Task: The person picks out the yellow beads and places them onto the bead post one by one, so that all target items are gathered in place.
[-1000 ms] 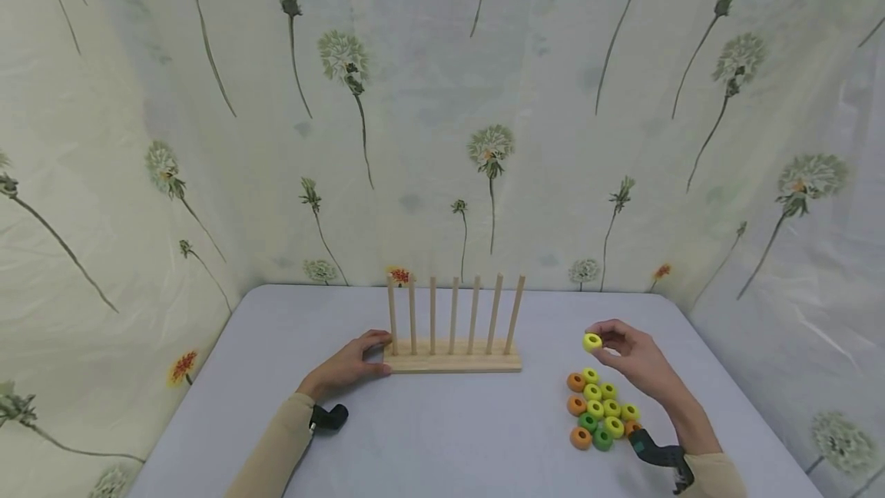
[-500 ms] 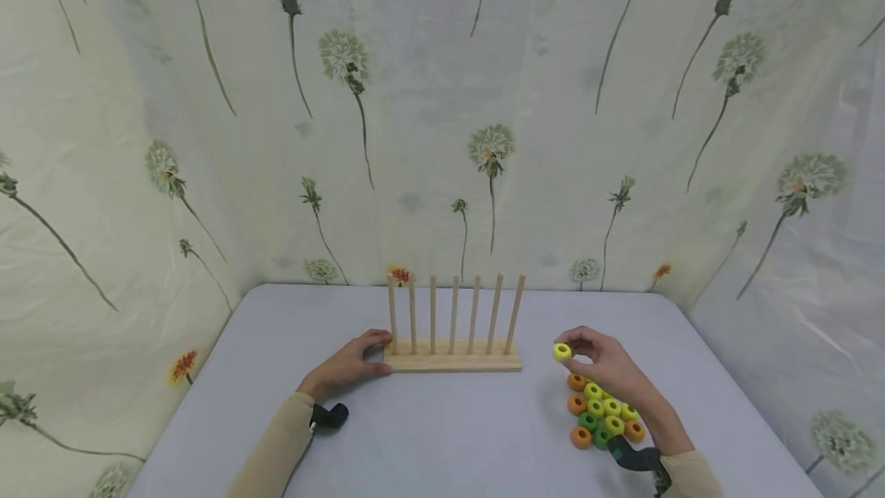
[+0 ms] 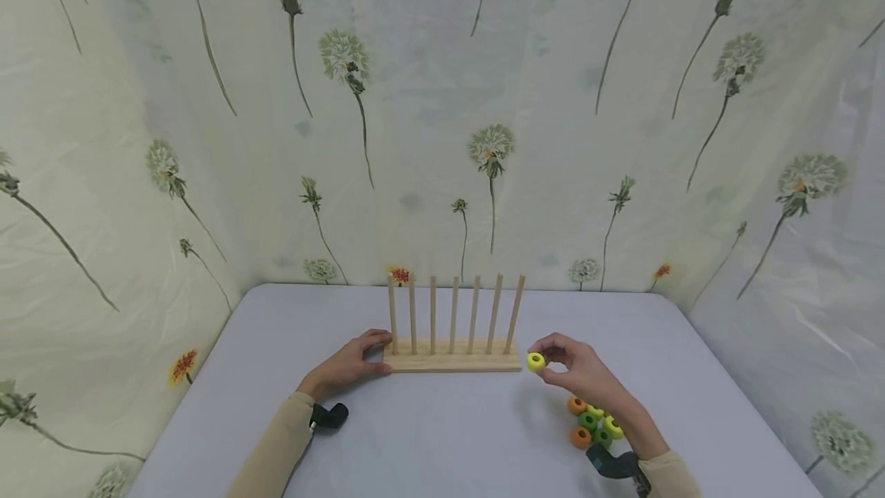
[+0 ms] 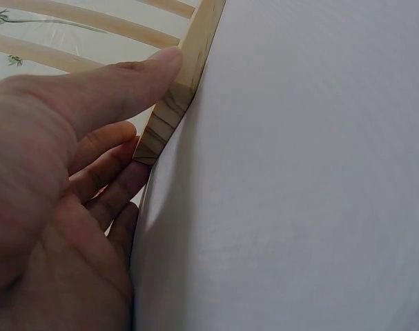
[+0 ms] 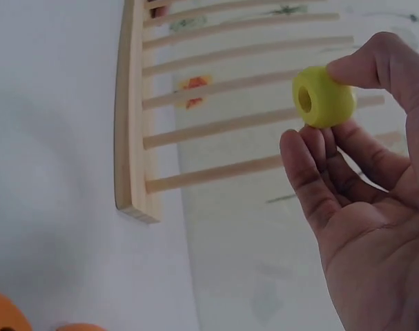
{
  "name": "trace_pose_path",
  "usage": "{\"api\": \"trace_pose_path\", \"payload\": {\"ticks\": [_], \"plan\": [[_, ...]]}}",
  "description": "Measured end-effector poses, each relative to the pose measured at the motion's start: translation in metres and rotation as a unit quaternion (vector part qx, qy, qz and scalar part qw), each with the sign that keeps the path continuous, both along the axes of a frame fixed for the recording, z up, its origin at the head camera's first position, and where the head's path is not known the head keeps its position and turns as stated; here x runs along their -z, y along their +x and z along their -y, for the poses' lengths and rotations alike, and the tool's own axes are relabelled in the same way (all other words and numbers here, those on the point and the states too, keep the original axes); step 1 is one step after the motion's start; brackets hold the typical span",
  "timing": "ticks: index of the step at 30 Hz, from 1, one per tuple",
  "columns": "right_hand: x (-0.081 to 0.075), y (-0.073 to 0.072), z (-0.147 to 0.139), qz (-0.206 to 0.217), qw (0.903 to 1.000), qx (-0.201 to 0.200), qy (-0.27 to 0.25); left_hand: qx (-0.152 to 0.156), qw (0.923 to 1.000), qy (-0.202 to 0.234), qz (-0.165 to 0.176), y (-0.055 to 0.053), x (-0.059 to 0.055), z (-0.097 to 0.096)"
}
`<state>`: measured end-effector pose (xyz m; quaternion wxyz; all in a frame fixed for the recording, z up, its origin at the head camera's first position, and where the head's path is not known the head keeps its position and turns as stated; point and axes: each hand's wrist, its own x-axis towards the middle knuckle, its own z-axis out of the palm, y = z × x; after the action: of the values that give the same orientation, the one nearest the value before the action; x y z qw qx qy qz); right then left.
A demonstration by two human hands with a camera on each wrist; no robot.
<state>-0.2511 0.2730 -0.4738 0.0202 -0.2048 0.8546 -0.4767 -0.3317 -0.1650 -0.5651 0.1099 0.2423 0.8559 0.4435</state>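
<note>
I see the yellow bead (image 5: 331, 100) pinched between thumb and fingers of the right hand (image 3: 584, 373), just beside the right end of the wooden rack (image 3: 452, 363). At its left end, I see the left hand (image 3: 348, 365) gripping the base, thumb opposite fingers. Orange, green and yellow loose beads (image 3: 576, 442), partly hidden from me by the right arm, lie on the white table (image 3: 429, 436).
</note>
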Motion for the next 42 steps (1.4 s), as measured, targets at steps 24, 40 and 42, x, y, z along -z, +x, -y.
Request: {"api": "trace_pose_path", "payload": {"ticks": [24, 40, 42], "plan": [[-0.016, -0.003, 0.023, -0.027, 0.9991, -0.025, -0.021, 0.001, 0.9995, -0.020, 0.025, 0.005, -0.005, -0.003], [-0.053, -0.005, 0.057, -0.089, 0.9944, 0.036, -0.044, 0.003, 0.9996, -0.012, 0.027, 0.002, -0.004, -0.003], [-0.057, -0.005, 0.062, -0.101, 0.9927, 0.053, -0.039, 0.002, 0.9995, -0.012, 0.029, 0.002, -0.004, -0.003]]}}
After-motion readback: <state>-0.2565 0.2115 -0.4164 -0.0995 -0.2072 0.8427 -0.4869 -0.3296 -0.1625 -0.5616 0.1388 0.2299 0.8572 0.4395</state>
